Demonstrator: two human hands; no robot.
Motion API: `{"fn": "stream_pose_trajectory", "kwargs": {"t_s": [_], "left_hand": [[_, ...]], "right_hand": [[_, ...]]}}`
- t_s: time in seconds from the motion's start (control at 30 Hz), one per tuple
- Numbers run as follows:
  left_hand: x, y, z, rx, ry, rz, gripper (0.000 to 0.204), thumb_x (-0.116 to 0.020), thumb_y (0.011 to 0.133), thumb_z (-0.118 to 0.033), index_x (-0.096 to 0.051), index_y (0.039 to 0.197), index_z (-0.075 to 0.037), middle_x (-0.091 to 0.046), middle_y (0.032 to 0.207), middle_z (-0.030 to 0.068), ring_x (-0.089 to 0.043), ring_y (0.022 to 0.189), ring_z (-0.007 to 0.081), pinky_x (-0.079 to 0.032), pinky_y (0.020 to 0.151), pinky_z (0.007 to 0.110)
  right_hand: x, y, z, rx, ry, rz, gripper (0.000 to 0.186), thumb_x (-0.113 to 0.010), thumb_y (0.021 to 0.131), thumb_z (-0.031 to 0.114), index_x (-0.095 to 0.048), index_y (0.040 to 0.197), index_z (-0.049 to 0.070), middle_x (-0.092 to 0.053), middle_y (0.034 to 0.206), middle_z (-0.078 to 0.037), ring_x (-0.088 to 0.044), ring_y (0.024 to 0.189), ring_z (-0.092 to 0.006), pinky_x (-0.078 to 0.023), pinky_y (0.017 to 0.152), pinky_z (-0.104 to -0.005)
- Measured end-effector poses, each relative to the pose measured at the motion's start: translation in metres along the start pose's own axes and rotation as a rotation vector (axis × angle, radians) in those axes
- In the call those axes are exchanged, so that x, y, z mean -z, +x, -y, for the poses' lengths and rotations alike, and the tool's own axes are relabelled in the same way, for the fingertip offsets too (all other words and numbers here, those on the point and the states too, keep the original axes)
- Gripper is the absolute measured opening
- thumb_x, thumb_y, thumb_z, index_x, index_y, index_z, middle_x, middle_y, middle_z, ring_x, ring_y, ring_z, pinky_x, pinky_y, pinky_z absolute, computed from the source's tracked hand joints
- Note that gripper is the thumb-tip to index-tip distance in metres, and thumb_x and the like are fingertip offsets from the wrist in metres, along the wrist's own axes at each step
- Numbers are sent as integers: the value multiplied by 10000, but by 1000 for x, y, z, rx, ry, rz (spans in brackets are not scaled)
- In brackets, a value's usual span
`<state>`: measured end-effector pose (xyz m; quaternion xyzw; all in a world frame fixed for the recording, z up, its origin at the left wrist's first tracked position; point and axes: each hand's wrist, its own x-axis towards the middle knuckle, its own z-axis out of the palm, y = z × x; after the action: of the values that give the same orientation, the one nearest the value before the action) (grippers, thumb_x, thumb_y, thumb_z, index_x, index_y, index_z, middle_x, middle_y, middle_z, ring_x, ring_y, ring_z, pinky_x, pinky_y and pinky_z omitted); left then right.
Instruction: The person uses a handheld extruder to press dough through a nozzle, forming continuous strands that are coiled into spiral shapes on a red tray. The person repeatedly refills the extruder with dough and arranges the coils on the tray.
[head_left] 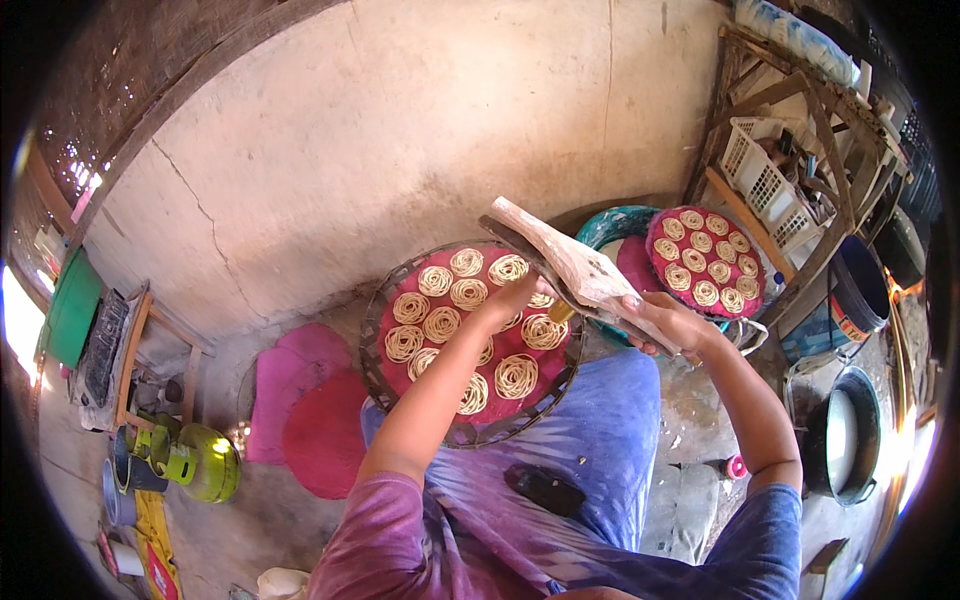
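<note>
The long, pale-dusted wooden tool (575, 262) hangs over the right edge of the round, red-lined tray (555, 368). Probably heavyish and stiff, it suits holding at its 2 ends; the right hand's (682, 322) fingers clamp 1, the left hand's (515, 303) grip being unclear.

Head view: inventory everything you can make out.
Wooden tool: 1, pale and dark, between the hands
Large tray: 1, dark rim, red lining, at the knees
Small tray: 1, red, right of it
Noodle-like coils: many, cream, on both trays
Basin: 1, teal, beside small tray
Mats: 2, pink and red, left floor
Gas cylinder: 1, green, lower left
Tub: 1, green, left edge
Basket: 1, white, right rack
Bucket: 1, dark blue, right
Left hand: 1, bare, at the tool's underside
Right hand: 1, bare, gripping the tool's right end
</note>
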<state>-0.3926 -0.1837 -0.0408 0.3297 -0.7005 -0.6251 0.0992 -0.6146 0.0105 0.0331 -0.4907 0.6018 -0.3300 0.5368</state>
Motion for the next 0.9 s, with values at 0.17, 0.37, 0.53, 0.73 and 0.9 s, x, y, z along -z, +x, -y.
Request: {"fn": "stream_pose_trajectory", "kwargs": {"t_s": [0.17,0.37,0.53,0.73,0.9], "left_hand": [[-10,12,21,94,69,-29,761,-189,1000,-624,-368,1494,-74,-456,1474,161,-343,1402,267,-199,1171,425],[-13,13,16,105,91,-21,744,-149,1011,-619,-395,1486,-102,-510,1438,146,-337,1404,255,-168,1176,422],[-5,8,28,-20,163,-18,756,-114,1023,-601,-435,1459,-74,-539,1420,94,-350,1406,259,-178,1177,444],[-17,-26,50,-339,888,-309,634,-264,1032,-524,-584,1344,-76,-353,1559,88,-406,1320,414,-271,1121,539],[-22,-84,50,-415,1285,-532,485,-488,984,-425,-598,1328,-102,-361,1552,45,-399,1303,374,-325,1065,547]], "right_hand": [[-1,0,0,6,-11,-20,636,-513,938,637,-610,990,10,-562,695,-33,-550,577,-114,-434,495,-262],[1,0,2,52,-26,-97,630,-519,938,626,-601,1001,5,-552,694,-25,-545,582,-108,-426,495,-262],[2,-1,-10,104,15,-165,592,-515,957,588,-590,1015,3,-548,694,-22,-544,570,-105,-418,488,-256],[-9,-13,-56,243,237,-243,502,-506,981,511,-575,1011,15,-571,702,-54,-546,548,-119,-419,475,-254],[-33,-20,-119,369,508,-268,577,-424,987,545,-562,1012,-14,-578,715,-89,-534,528,-155,-420,474,-281]]}}
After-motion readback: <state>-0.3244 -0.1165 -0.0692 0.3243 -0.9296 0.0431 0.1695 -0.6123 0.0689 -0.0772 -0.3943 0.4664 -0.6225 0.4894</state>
